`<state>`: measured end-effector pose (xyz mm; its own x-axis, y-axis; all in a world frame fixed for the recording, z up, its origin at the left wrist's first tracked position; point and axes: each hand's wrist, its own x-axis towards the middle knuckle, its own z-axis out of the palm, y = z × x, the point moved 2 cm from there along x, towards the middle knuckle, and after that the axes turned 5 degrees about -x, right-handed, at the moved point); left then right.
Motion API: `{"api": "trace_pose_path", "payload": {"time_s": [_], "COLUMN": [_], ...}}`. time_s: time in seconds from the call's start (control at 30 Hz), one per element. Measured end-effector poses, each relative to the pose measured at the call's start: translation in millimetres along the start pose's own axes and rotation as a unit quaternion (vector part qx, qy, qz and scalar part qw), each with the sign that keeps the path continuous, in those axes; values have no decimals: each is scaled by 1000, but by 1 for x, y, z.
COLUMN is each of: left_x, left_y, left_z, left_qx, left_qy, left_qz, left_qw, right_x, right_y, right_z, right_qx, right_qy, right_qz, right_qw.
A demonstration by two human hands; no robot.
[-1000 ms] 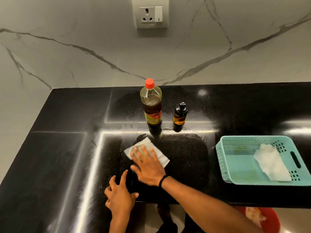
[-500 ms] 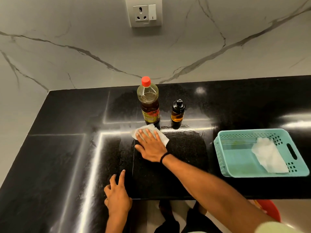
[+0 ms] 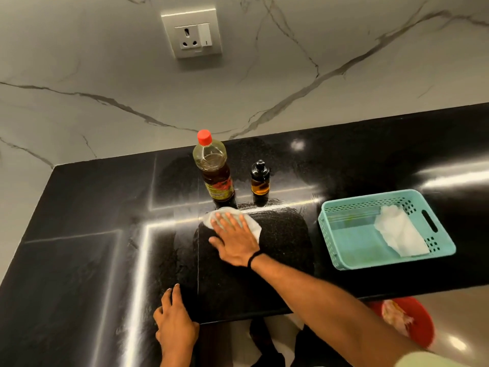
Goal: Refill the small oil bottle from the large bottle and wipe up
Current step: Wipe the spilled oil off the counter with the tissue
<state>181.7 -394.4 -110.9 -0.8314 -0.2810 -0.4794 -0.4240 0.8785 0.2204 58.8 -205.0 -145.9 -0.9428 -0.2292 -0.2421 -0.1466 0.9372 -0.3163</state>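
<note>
The large oil bottle (image 3: 214, 169), clear with a red cap and dark oil, stands upright near the back of the black counter (image 3: 79, 234). Right of it stands the small amber bottle (image 3: 260, 181) with a black cap. My right hand (image 3: 235, 238) lies flat, fingers spread, pressing a white tissue (image 3: 252, 225) onto the counter just in front of the large bottle. My left hand (image 3: 176, 323) rests on the counter's front edge, holding nothing.
A teal plastic basket (image 3: 344, 234) sits on the right of the counter with another white tissue (image 3: 399, 234) inside. A red bin (image 3: 420, 324) stands on the floor below the counter's edge. A wall socket (image 3: 193, 35) is above.
My right hand has pushed the tissue away from me, from the counter's middle up to just in front of the large bottle. The left hand has stayed at the front edge.
</note>
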Motion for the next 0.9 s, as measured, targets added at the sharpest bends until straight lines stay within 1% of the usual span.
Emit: {"api": "trace_pose_path", "payload": {"time_s": [0.07, 0.1, 0.17, 0.2, 0.27, 0.3, 0.37, 0.43, 0.5, 0.57, 0.63, 0.67, 0.73, 0.8, 0.83, 0.9], "left_x": [1, 0, -1, -2, -3, -3, -3, -1, 1, 2, 2, 3, 4, 5, 4, 2], "left_y": [-1, -2, 0, 0, 0, 0, -1, -1, -2, -2, -3, -4, -4, -4, -5, -5], "left_z": [-1, -1, -2, -3, -3, -3, -2, -2, -2, 0, -1, -1, -3, -4, -4, -4], "left_qx": [-4, -5, -3, -3, -7, -10, -14, -14, -18, -23, -25, -25, -18, -1, 3, -4], "left_qy": [-6, -7, -5, -4, 0, 3, 9, 8, 4, 3, 4, 3, -3, -10, -9, -5], "left_qz": [4, 5, 6, 5, 4, 3, 3, 4, 3, 8, 12, 15, 20, 24, 24, 22], "left_qw": [1000, 1000, 1000, 1000, 1000, 1000, 1000, 1000, 1000, 1000, 1000, 1000, 1000, 1000, 1000, 1000], "right_x": [-11, -19, -34, -41, -44, -41, -30, -23, -24, -34, -47, -53, -63, -81, -90, -103], "right_y": [29, 48, 87, 102, 114, 110, 82, 36, -16, -56, -68, -58, -16, 41, 64, 80], "right_z": [-6, -9, -15, -19, -25, -27, -23, -5, 22, 47, 59, 58, 48, 32, 23, 15], "right_qx": [22, 23, 25, 41, 73, 77, 72, 69, 68, 80, 86, 89, 75, 68, 68, 76], "right_qy": [33, 61, 105, 107, 99, 101, 102, 85, 57, 26, 24, 42, 85, 112, 115, 103], "right_qz": [76, 130, 244, 288, 336, 346, 325, 262, 177, 106, 89, 106, 190, 302, 341, 364], "right_qw": [996, 989, 964, 951, 934, 930, 937, 959, 980, 991, 992, 990, 975, 944, 931, 923]}}
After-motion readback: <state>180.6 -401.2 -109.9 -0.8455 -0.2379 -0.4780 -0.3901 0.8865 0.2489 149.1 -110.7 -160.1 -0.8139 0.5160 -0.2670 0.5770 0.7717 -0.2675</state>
